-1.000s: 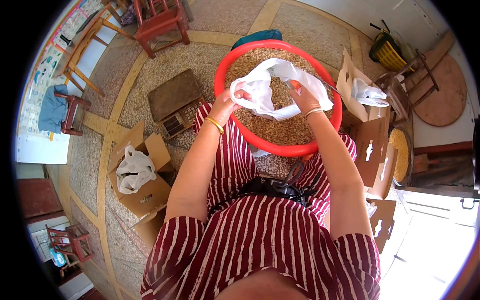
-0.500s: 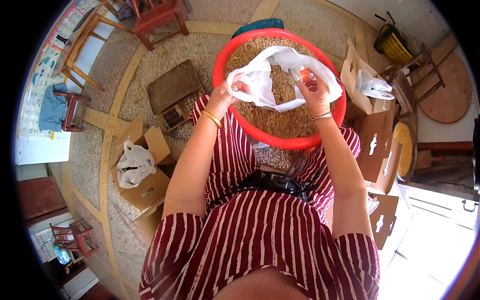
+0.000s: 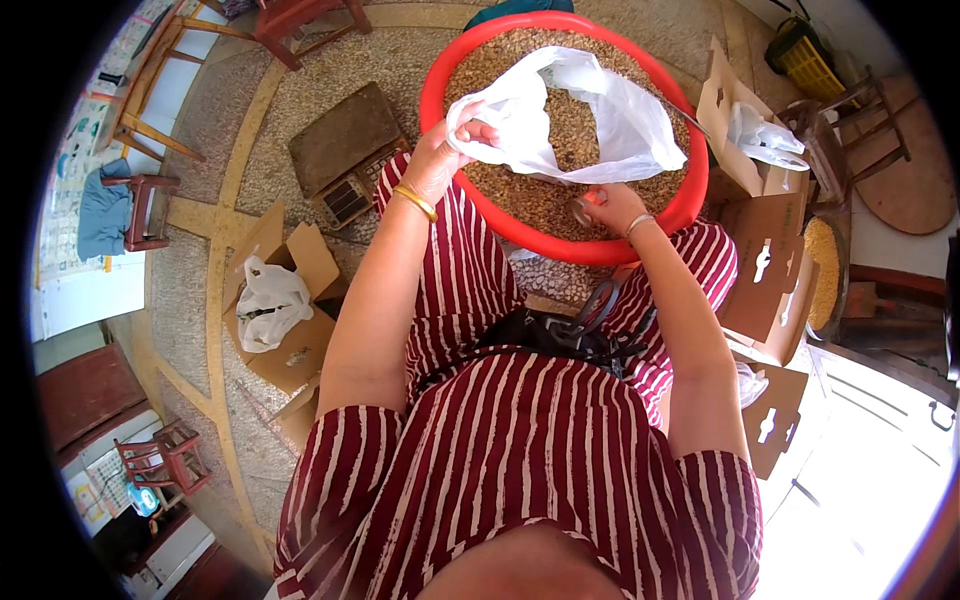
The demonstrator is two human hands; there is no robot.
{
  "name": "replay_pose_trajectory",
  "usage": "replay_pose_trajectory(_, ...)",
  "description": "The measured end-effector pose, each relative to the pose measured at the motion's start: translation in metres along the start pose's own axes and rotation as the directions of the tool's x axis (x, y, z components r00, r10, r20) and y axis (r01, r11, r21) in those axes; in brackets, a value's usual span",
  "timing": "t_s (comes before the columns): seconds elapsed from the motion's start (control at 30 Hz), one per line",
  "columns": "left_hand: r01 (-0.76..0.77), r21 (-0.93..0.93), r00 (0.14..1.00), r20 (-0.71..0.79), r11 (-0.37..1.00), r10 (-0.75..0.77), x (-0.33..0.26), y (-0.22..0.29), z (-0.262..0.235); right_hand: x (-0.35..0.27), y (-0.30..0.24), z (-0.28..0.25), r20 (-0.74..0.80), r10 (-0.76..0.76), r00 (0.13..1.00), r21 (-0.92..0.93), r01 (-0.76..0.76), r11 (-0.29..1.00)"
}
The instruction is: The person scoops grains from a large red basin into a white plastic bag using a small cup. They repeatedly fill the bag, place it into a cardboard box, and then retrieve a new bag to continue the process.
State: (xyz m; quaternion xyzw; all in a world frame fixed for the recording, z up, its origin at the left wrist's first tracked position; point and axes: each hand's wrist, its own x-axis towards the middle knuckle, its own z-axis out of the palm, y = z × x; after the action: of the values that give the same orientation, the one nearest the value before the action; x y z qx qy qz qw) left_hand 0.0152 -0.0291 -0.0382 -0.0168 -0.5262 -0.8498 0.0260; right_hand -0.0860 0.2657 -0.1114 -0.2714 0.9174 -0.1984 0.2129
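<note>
My left hand (image 3: 447,155) pinches the rim of a white plastic bag (image 3: 630,125), whose mouth gapes toward me. Under the bag lies a big round basin with a red rim (image 3: 434,90), full of brown grain (image 3: 500,70). Just below the bag's near edge, over the basin, my right hand (image 3: 615,210) is closed round a small clear jar with some orange on it (image 3: 583,210). My fingers cover most of the jar. What the bag holds inside cannot be made out.
On the left, an open cardboard box (image 3: 290,370) with a white bag stands near a dark wooden case (image 3: 345,140). More cardboard boxes (image 3: 765,265) crowd the right of the basin. A thin stick (image 3: 690,120) leans over the basin's right rim. Red chairs (image 3: 310,20) stand farther off.
My right hand has come out of the bag with the jar and dropped toward me, below the bag's edge. My left hand still grips the bag. The whole view has shifted slightly.
</note>
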Motion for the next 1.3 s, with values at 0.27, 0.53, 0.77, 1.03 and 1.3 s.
replay_pose_trajectory(0.27, 0.030, -0.008, 0.999, -0.012, 1.000, -0.031, 0.003, -0.002, 0.000, 0.026, -0.014, 0.028, 0.008, -0.080, 0.997, -0.425, 0.076, 0.902)
replay_pose_trajectory(0.53, 0.023, 0.007, 1.000, -0.007, 1.000, -0.023, 0.003, -0.001, -0.001, 0.021, -0.005, 0.036, 0.254, 0.215, 0.943, 0.382, -0.302, 0.873)
replay_pose_trajectory(0.77, 0.014, 0.055, 1.000, 0.005, 0.998, -0.015, 0.001, -0.001, -0.001, -0.014, -0.020, -0.014, 0.371, 0.257, 0.892, 0.706, -0.451, 0.547)
replay_pose_trajectory(1.03, 0.036, 0.040, 0.999, -0.034, 0.999, -0.034, 0.000, 0.002, 0.003, -0.033, -0.041, -0.061, 0.375, 0.094, 0.922, 0.852, -0.382, 0.358)
replay_pose_trajectory(1.3, 0.008, 0.009, 1.000, -0.005, 1.000, -0.008, 0.000, -0.005, -0.005, -0.002, -0.082, -0.089, -0.240, 0.157, 0.958, 0.733, 0.073, 0.677)
